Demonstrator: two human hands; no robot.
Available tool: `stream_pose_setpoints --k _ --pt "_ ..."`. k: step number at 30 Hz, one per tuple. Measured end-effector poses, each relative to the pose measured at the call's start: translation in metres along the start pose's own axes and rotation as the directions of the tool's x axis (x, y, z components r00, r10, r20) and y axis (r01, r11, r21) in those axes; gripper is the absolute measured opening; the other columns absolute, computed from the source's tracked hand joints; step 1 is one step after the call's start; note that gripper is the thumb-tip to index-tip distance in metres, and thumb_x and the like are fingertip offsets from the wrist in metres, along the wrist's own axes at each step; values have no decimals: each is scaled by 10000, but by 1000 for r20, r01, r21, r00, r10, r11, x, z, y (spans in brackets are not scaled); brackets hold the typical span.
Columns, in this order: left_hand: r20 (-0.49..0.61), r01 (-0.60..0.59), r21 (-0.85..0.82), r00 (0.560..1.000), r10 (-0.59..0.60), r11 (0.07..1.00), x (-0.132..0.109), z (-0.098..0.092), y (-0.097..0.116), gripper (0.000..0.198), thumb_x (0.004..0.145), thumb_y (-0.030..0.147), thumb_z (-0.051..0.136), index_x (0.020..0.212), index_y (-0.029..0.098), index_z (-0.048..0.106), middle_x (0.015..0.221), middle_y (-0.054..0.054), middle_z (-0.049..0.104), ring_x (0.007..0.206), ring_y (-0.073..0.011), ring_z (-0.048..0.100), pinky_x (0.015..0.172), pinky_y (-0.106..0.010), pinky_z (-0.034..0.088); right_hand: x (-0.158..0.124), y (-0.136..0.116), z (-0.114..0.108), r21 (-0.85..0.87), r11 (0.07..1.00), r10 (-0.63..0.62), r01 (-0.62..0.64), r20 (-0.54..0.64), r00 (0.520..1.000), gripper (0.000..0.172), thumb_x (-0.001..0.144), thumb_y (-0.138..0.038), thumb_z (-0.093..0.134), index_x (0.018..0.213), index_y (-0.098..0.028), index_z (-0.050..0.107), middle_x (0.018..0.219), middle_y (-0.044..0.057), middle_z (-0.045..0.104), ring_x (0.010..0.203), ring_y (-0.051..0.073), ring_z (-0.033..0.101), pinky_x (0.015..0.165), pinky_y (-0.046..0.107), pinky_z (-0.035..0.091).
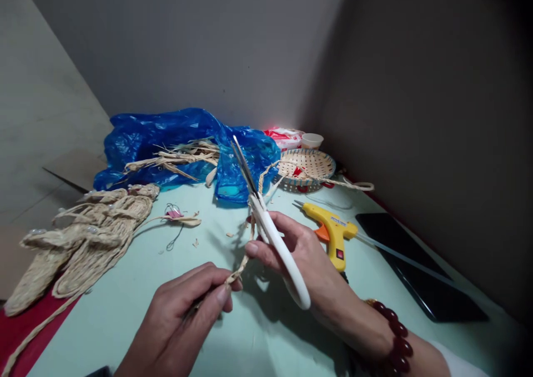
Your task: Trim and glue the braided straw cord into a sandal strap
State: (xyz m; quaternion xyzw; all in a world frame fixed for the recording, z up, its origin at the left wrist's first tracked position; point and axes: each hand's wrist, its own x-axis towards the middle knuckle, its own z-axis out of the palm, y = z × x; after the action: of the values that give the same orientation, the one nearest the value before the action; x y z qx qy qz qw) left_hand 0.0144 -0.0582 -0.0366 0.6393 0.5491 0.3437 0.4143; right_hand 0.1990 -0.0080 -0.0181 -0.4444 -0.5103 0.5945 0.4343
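Note:
My left hand (183, 310) pinches the near end of a thin braided straw cord (245, 255) between thumb and fingers. From there the cord runs up and away toward the basket. My right hand (303, 255) grips white-handled scissors (270, 230), blades (244, 166) pointing up and away, close together beside the cord. A dark red bead bracelet (391, 332) circles my right wrist.
A yellow glue gun (333, 230) lies right of my hands, a black phone (416, 266) beyond it. Woven straw sandals (87, 232) lie at left. At the back sit a blue plastic bag (175, 138) with straw, a woven basket (308, 166) and a small cup (311, 140). Walls close in behind and right.

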Motion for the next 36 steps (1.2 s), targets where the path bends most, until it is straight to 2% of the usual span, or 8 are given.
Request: stream_pose_setpoints --k 8,16,19,22,25,28,32,36 --pt "144 7 -76 990 4 997 3 6 -4 328 932 434 502 699 243 632 664 17 598 632 -132 551 609 -224 411 3 13 10 208 976 76 -66 -43 996 524 568 -235 866 1008 -151 594 725 -57 545 608 88 476 562 216 400" --pt "183 308 -320 948 -260 896 -1 12 -2 321 840 521 644 752 218 707 657 -9 579 646 -141 529 554 -209 411 5 25 20 210 977 27 -34 35 999 346 683 -163 712 992 -167 557 728 -58 507 606 90 439 549 230 374" --pt "179 361 -399 932 -314 843 -1 14 1 301 812 512 689 786 217 739 656 -7 576 627 -120 506 555 -198 397 8 22 14 80 996 -36 33 39 999 304 745 -228 712 1010 -179 572 763 -44 531 637 101 482 581 235 411" --pt "123 357 -460 933 -339 813 0 10 3 318 776 522 726 811 209 763 640 0 556 589 -96 459 522 -184 354 9 19 0 -221 960 -180 173 -16 983 307 781 -303 730 1046 -199 615 861 -6 594 711 132 530 627 257 447" --pt "1 298 -508 939 -345 808 2 3 5 318 729 511 776 810 204 777 625 4 560 563 -80 435 499 -180 317 7 15 -17 -520 787 -407 332 -34 913 268 808 -279 718 1056 -227 630 896 3 572 730 143 521 646 267 444" --pt "-98 211 -531 947 -307 820 5 -5 8 319 702 492 802 815 194 798 624 -11 610 506 -55 379 472 -192 279 2 11 -32 -706 532 -568 468 112 815 329 802 -98 628 1099 -237 601 855 -1 514 736 149 497 646 265 425" --pt "-143 163 -573 945 -294 803 8 -14 11 265 689 435 824 768 183 800 645 -36 670 473 -43 367 455 -192 271 -4 11 -50 -759 228 -639 610 356 682 541 709 5 492 1214 -178 555 876 34 476 742 157 510 616 249 461" --pt "-223 142 -619 911 -346 773 10 -18 13 221 645 357 862 753 181 783 633 -33 675 494 -59 446 463 -163 335 -6 16 -66 -781 -1 -622 625 490 611 595 752 23 445 1318 -151 511 902 64 510 702 145 544 586 236 494"
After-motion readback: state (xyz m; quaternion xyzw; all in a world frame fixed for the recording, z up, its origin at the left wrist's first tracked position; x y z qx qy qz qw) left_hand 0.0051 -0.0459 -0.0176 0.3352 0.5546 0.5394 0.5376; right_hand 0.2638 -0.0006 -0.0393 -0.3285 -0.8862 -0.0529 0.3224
